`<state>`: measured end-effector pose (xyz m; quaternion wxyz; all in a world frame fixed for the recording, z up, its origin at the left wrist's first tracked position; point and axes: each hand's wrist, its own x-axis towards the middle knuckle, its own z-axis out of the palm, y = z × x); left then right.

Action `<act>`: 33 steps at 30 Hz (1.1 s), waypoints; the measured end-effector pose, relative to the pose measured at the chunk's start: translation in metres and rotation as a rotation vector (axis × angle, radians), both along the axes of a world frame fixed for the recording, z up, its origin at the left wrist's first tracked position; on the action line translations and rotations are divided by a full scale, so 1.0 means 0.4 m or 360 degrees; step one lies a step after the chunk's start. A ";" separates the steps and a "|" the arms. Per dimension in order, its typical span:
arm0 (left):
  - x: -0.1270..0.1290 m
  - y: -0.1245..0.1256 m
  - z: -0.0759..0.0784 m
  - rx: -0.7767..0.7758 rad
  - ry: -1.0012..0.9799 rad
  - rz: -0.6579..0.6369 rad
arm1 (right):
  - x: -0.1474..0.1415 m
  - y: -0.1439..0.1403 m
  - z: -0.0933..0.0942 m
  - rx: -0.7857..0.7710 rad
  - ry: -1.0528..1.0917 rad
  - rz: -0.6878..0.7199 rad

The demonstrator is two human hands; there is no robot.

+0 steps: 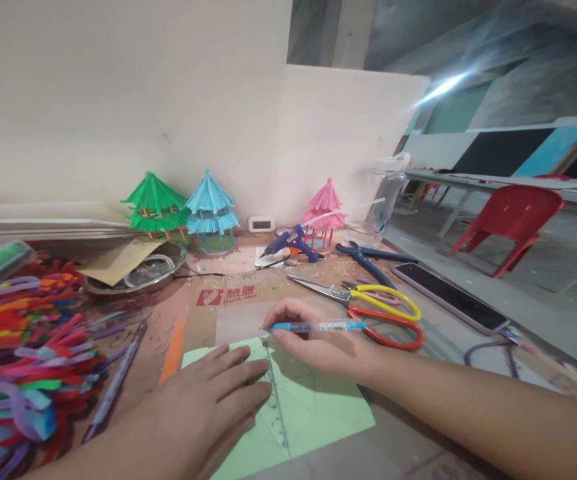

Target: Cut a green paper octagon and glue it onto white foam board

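A sheet of light green paper (333,413) lies on the cardboard-covered table in front of me, with faint lines drawn on it. Across it runs a clear ruler (279,427), slanting away from me. My left hand (218,393) lies flat with its fingers spread, pressing on the ruler and the paper. A blue pen (328,327) is pinched in my right hand (303,333), its tip near the ruler's far end at the paper's upper edge.
Yellow-and-red-handled scissors (383,303), pliers (368,257) and a phone (448,297) lie to the right. A blue glue gun (288,241) rests behind. Small green (153,203), blue (211,210) and pink (326,207) pavilions stand by the wall. Colourful fuzzy strips (18,373) heap at left, beside another pen (116,383).
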<state>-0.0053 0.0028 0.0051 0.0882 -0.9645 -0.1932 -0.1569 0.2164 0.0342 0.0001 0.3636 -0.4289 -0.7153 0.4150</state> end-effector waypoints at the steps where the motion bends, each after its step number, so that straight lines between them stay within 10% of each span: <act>1: 0.001 -0.001 0.005 -0.0007 0.0046 0.0005 | 0.000 -0.002 0.001 0.0002 0.0011 -0.0006; 33: 0.014 -0.006 0.000 -0.0101 0.0043 0.0021 | 0.009 -0.014 0.006 0.0230 -0.0347 -0.0096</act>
